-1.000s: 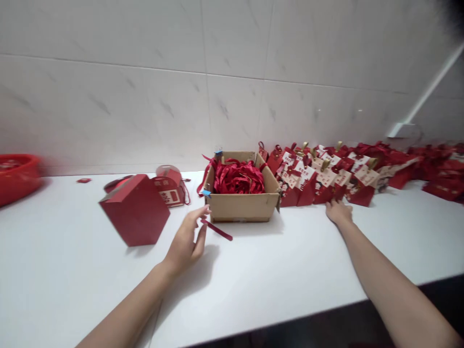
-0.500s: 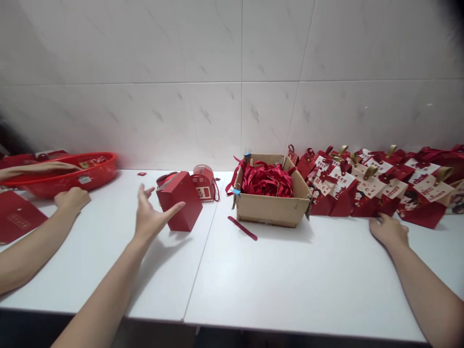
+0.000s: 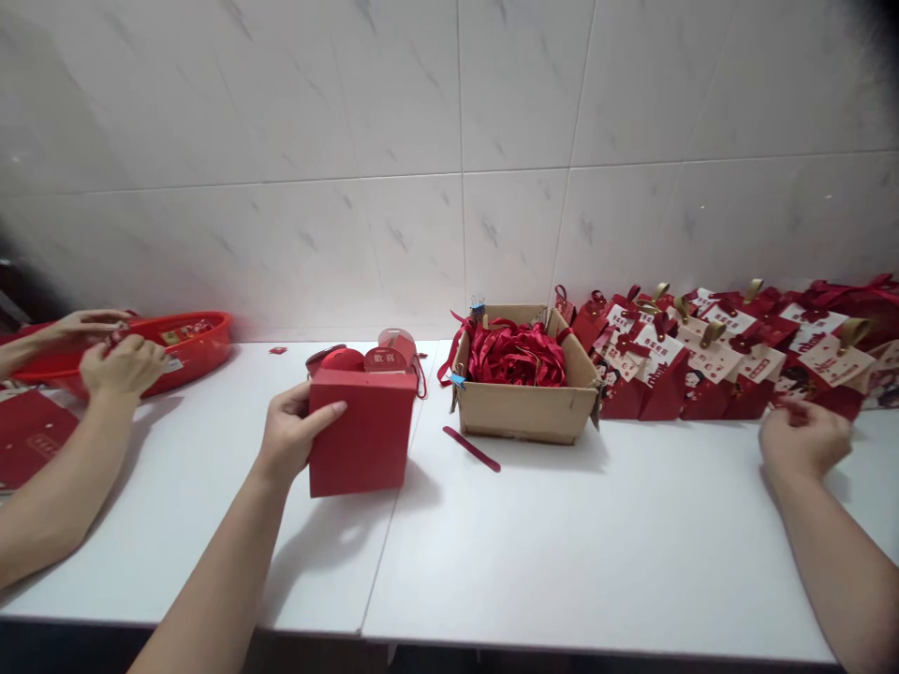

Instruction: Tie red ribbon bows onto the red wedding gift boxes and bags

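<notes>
Red box (image 3: 361,440) first, left of the carton (image 3: 520,412): my left fingers (image 3: 324,417) are clamped on its left edge, thumb across the face towards me. Whether its base touches the white surface (image 3: 576,552) I cannot tell. My right fingers (image 3: 829,437) are curled in, close to the gift boxes (image 3: 660,374); whether they hold anything I can't make out. A dark strip (image 3: 472,449) lies slanting in front of the carton, which is heaped with ribbon (image 3: 516,354) and has blue clips (image 3: 456,381) at its left corners. Off to my left, another person's fingers (image 3: 146,360) are busy at a basin (image 3: 203,354). Behind my box sits a round-topped box (image 3: 395,354), then the tiled wall (image 3: 393,234).
</notes>
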The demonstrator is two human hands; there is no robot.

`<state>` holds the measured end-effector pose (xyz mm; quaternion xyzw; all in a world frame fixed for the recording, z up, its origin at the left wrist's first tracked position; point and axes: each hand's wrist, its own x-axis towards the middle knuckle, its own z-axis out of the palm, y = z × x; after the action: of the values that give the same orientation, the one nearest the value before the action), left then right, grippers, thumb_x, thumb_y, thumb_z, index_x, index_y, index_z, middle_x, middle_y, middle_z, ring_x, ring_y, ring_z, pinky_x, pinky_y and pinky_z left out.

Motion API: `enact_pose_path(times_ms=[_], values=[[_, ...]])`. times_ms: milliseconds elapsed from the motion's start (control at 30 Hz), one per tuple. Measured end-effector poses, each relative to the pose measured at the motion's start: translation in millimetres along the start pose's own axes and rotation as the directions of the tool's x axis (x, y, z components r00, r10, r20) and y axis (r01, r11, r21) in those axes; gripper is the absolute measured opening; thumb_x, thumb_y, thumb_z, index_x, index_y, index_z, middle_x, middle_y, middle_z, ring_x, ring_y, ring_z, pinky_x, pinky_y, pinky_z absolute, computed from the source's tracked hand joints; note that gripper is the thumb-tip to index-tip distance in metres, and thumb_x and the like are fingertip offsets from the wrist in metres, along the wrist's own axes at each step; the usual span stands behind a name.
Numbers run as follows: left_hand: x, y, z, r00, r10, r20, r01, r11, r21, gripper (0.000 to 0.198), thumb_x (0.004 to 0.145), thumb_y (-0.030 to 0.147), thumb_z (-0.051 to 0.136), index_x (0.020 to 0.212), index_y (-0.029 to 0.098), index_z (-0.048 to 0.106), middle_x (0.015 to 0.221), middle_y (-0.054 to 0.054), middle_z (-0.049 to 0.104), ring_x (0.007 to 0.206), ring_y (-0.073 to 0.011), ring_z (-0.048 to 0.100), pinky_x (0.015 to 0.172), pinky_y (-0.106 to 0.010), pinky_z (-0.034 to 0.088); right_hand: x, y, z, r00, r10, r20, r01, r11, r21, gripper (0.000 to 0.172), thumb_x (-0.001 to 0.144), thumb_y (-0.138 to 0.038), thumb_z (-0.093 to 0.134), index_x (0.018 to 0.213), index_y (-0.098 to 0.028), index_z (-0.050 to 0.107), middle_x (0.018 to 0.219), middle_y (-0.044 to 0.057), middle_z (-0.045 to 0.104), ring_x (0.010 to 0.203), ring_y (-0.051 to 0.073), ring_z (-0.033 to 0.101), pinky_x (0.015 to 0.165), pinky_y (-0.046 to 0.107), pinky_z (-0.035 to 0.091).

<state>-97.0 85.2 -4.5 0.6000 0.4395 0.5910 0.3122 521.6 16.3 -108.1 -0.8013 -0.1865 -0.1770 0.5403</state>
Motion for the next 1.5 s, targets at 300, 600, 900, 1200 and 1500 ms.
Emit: enact_pose_path(times_ms=[300, 600, 900, 1200, 1500], values=[[-49, 4, 118.4, 0.724, 0.057, 0.688, 0.179, 0.947, -0.266, 0.029, 0.076, 0.032, 0.069, 0.099, 0.014, 0.069, 0.094, -0.01, 0.072, 0.083, -0.0261, 0.067, 0.069, -0.036, 0.055, -67, -135, -38, 0.92, -0.386, -0.071, 0.355, 0.743, 0.567, 0.021, 0.078, -0.023, 0.052, 0.091, -0.015, 0.066, 0.087, 0.01, 0.067, 0.079, 0.022, 0.065, 0.07, 0.034, 0.052], [-50, -18, 138.7, 0.875, 0.149, 0.461, 0.006, 0.948, -0.318, 0.059, 0.093, 0.053, 0.03, 0.138, 0.016, 0.041, 0.088, -0.008, 0.065, 0.076, -0.0185, 0.06, 0.071, -0.032, 0.049, -107, -254, -60, -0.226, -0.505, 0.833, 0.514, 0.664, 0.543, 0.03, 0.076, -0.025, 0.055, 0.1, -0.021, 0.073, 0.1, 0.005, 0.071, 0.087, 0.02, 0.064, 0.073, 0.027, 0.051], [-50, -23, 138.5, 0.821, 0.152, 0.551, -0.355, 0.891, 0.282, 0.057, 0.082, 0.022, 0.051, 0.138, 0.019, 0.037, 0.069, -0.001, 0.066, 0.057, -0.019, 0.062, 0.056, -0.027, 0.046, -121, -263, -61, -0.36, -0.259, 0.896, 0.566, 0.703, 0.431, 0.042, 0.059, -0.007, 0.048, 0.088, -0.02, 0.076, 0.079, 0.001, 0.072, 0.069, 0.015, 0.061, 0.054, 0.02, 0.043], [-61, -38, 133.8, 0.716, 0.448, 0.535, -0.583, 0.805, 0.107, 0.024, 0.083, 0.011, 0.041, 0.1, 0.019, 0.056, 0.065, -0.001, 0.065, 0.049, -0.0121, 0.058, 0.047, -0.019, 0.043, -105, -255, -55, -0.544, -0.231, 0.807, 0.421, 0.756, 0.5, 0.028, 0.074, -0.027, 0.061, 0.096, -0.016, 0.075, 0.081, 0.003, 0.072, 0.07, 0.016, 0.063, 0.06, 0.021, 0.047], [-60, -52, 131.2, 0.651, 0.532, 0.542, -0.662, 0.747, 0.061, 0.014, 0.081, 0.019, 0.048, 0.091, 0.019, 0.059, 0.061, -0.002, 0.06, 0.048, -0.0128, 0.052, 0.046, -0.022, 0.04, -137, -257, -19, 0.051, -0.539, 0.841, 0.663, 0.648, 0.375, 0.047, 0.087, -0.013, 0.039, 0.13, -0.02, 0.055, 0.135, 0.007, 0.054, 0.121, 0.022, 0.051, 0.102, 0.032, 0.04]])
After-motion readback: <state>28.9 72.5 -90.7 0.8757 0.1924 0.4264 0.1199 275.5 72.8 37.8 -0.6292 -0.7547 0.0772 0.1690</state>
